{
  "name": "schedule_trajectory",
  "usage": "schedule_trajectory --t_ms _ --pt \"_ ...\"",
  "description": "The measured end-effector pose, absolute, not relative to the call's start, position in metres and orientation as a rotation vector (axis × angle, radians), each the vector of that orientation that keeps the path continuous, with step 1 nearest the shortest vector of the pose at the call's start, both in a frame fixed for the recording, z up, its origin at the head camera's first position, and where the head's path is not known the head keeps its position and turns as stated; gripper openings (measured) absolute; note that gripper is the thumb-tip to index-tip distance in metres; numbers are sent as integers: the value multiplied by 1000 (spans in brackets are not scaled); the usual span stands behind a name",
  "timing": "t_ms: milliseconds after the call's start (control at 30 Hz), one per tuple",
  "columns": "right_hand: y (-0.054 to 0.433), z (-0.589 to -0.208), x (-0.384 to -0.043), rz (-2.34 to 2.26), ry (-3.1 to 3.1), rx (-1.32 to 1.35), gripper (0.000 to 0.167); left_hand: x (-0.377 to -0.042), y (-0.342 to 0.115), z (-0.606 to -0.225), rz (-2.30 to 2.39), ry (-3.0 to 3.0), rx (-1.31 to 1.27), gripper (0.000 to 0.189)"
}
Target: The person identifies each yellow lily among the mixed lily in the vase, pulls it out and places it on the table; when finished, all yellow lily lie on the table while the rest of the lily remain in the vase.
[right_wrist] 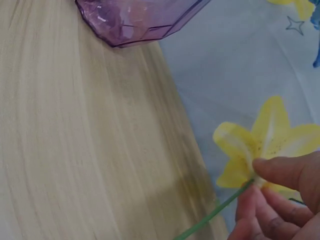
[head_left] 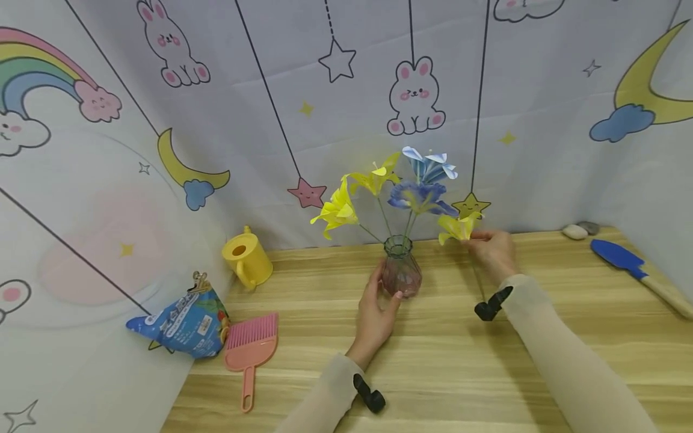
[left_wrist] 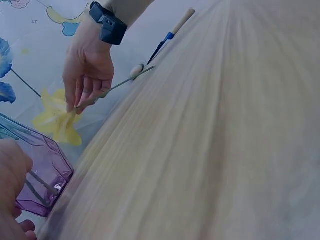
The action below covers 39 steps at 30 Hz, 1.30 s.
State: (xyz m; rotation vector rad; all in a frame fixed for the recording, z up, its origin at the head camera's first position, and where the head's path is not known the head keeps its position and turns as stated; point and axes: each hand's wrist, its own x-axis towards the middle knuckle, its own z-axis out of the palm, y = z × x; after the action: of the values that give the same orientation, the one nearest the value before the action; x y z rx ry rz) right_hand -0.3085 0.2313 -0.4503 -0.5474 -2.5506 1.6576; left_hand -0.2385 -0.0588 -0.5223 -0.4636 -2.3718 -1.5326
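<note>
A faceted purple glass vase stands on the wooden table, holding two yellow lilies and two blue flowers. My left hand grips the vase low on its left side, thumb in front. To the right of the vase, my right hand pinches a third yellow lily just under its bloom. The lily's green stem hangs down toward the table, apart from the vase. In the left wrist view, stem ends show through the purple glass.
At the left are a yellow watering can, a blue clipped bag and a pink dustpan with brush. A blue trowel with a wooden handle and two stones lie at the right. A patterned curtain hangs behind.
</note>
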Motion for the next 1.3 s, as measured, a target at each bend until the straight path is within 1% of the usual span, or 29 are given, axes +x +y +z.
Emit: schedule_trajectory --t_ms 200,400,700,967,1133,1300 --pt "230 -464 -307 1623 -2547 -566 53 -237 -57 -527 -1503 -2393 -430 76" --pt "235 -473 -307 1694 -2522 -586 56 -239 -57 -529 -1498 -2429 -403 75" --pt "229 -473 -300 1838 -2493 -646 49 -239 -59 -530 -1490 -2440 -390 74" --pt "227 -475 -291 1796 -2535 -535 62 -240 -58 -529 -1489 -2436 -395 74" --pt "230 -471 -278 1639 -2612 -466 63 -239 -58 -528 -1495 -2430 -401 74" --pt "223 -459 -264 1495 -2660 -335 67 -240 -59 -528 -1501 -2430 -388 75"
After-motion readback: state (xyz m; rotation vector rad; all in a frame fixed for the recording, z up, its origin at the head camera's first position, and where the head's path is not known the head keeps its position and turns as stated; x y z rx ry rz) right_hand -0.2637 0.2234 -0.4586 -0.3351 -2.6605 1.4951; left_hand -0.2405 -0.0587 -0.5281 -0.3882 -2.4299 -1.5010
